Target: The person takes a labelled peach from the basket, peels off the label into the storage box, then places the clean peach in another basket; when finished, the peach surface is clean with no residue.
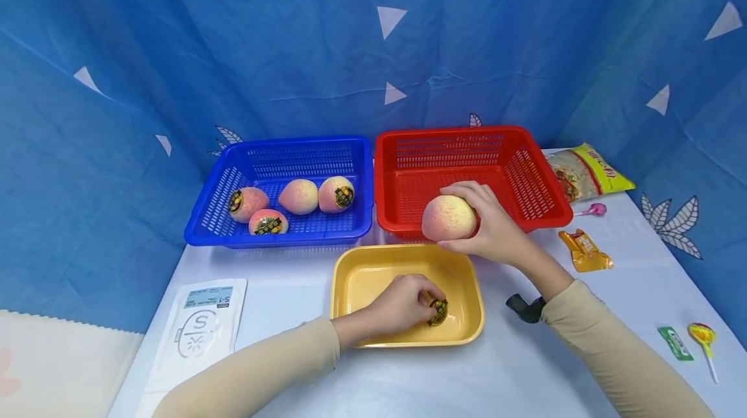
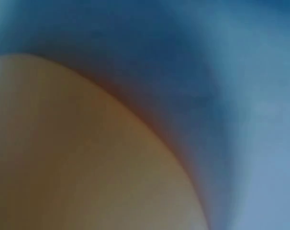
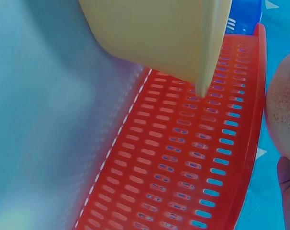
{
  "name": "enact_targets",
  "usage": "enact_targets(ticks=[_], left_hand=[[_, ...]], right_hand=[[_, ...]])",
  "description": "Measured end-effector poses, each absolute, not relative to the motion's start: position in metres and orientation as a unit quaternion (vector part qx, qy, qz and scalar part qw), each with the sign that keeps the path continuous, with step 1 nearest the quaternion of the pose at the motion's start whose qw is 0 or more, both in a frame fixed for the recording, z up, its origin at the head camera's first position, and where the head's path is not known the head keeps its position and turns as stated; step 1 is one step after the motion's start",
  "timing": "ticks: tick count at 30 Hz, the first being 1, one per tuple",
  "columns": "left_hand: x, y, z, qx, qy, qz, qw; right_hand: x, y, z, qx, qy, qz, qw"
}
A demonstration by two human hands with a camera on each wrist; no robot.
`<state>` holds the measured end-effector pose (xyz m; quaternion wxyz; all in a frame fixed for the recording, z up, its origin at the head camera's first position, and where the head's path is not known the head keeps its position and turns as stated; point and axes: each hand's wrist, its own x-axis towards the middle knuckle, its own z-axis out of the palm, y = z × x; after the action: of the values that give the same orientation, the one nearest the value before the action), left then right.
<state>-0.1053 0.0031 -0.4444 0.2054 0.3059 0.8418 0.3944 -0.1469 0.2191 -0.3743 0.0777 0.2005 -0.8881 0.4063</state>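
My right hand grips a pink-and-yellow peach, fingers over its top and thumb beneath. It is held at the front rim of the red basket. In the right wrist view, the peach shows at the right edge with the thumb below it. My left hand is down in the yellow tray, its fingers curled at a black-and-gold label, pinching its edge. A blurred tan shape fills much of the left wrist view, so the left fingers are hidden there.
A blue basket with several peaches stands beside the red one. At left lies a white packet. On the right are a yellow-green bag, a pink lollipop, an orange wrapper, a green packet and a yellow lollipop.
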Motion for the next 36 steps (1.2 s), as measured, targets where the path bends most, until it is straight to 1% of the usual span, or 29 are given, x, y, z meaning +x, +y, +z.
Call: enact_targets(ticks=[4,8,17,21,25,27,33,35,36], left_hand=[[-0.108,0.008,-0.447,0.352,0.867,0.32,0.147],[-0.11,0.011,-0.449,0.379,0.88,0.268,0.098],[-0.111,0.014,-0.454,0.407,0.887,0.212,0.05],[-0.108,0.01,-0.446,0.406,0.886,0.223,0.035],[-0.102,0.004,-0.425,0.398,0.881,0.256,0.004],[-0.101,-0.001,-0.413,0.391,0.88,0.269,-0.025],[-0.115,-0.017,-0.387,0.349,0.879,0.292,-0.143],[-0.12,-0.023,-0.381,0.324,0.885,0.295,-0.158],[-0.122,-0.025,-0.379,0.311,0.889,0.297,-0.157]], right_hand=[[-0.145,0.219,-0.375,0.194,-0.887,0.412,0.074],[-0.145,0.22,-0.376,0.195,-0.885,0.416,0.076],[-0.142,0.223,-0.378,0.199,-0.881,0.42,0.091],[-0.141,0.226,-0.378,0.195,-0.88,0.422,0.098],[-0.14,0.23,-0.377,0.189,-0.878,0.426,0.106],[-0.14,0.232,-0.376,0.188,-0.877,0.427,0.113],[-0.141,0.241,-0.375,0.179,-0.879,0.422,0.133],[-0.142,0.244,-0.374,0.173,-0.882,0.415,0.138],[-0.142,0.245,-0.374,0.17,-0.884,0.412,0.141]])
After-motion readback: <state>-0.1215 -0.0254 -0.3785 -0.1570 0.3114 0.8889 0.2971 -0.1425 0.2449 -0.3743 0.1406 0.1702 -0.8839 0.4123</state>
